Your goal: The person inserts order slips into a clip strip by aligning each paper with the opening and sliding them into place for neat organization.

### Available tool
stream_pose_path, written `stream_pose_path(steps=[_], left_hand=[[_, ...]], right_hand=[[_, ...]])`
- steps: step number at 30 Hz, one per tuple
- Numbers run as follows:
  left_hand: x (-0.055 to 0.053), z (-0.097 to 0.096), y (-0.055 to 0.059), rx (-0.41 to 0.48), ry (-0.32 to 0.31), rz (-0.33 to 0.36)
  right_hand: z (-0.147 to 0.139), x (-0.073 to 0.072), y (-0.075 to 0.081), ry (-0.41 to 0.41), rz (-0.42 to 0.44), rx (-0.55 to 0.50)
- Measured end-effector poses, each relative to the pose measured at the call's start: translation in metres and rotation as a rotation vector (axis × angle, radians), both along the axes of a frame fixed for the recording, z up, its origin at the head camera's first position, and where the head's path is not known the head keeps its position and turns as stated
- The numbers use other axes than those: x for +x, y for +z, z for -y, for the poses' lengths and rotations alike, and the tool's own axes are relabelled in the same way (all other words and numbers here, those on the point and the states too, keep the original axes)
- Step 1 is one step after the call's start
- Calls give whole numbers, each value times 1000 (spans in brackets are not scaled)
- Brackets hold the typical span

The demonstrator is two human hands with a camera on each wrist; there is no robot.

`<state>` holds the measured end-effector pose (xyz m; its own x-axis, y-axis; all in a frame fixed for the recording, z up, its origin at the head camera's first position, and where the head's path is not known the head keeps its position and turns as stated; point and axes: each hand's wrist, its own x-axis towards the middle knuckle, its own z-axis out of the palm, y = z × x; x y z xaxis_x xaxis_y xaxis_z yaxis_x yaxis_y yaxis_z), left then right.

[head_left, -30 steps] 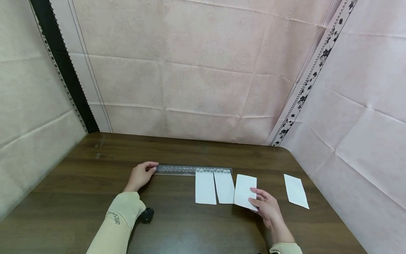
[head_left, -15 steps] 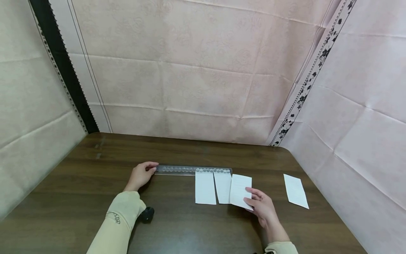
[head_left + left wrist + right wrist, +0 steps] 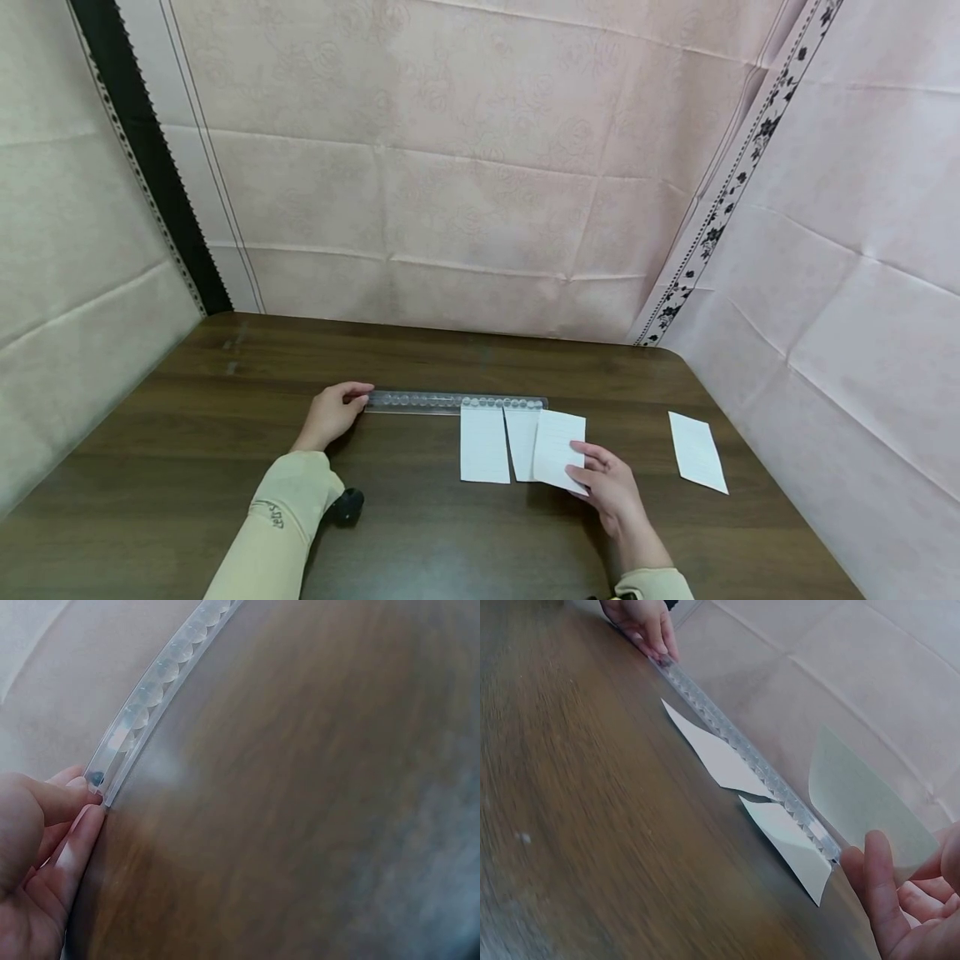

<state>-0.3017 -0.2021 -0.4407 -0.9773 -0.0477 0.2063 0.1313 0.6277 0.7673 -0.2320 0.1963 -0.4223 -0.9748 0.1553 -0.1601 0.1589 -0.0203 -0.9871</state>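
My left hand [image 3: 332,418] pinches the left end of a long clear plastic strip [image 3: 416,402] with a row of round, overlapping discs along it. Two white paper cards [image 3: 483,446] hang from the strip's right half, their top edges at the discs. The second card [image 3: 519,442] leans slightly and is partly covered in the head view. Between thumb and fingers, my right hand [image 3: 609,490] pinches another white card [image 3: 557,448]. In the right wrist view this held card [image 3: 862,802] is raised off the table, beside the strip's right end.
One more white card [image 3: 697,454] lies to the right on the brown wooden table [image 3: 420,533]. Pale cloth [image 3: 450,167] hangs behind the table and on both sides. A black object [image 3: 347,507] sits at the left sleeve cuff.
My right hand has moved left with its card, which now overlaps the second card in the head view. The left hand and the strip have stayed in place.
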Motion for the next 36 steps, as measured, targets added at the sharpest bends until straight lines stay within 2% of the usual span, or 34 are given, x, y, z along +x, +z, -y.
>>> stream_pose_path(steps=[15, 36], left_hand=[[-3, 2, -3, -10, 0, 19], [-1, 2, 0, 9, 7, 42]], right_hand=[[15, -2, -2, 26, 2, -10], [28, -2, -1, 74, 24, -1]])
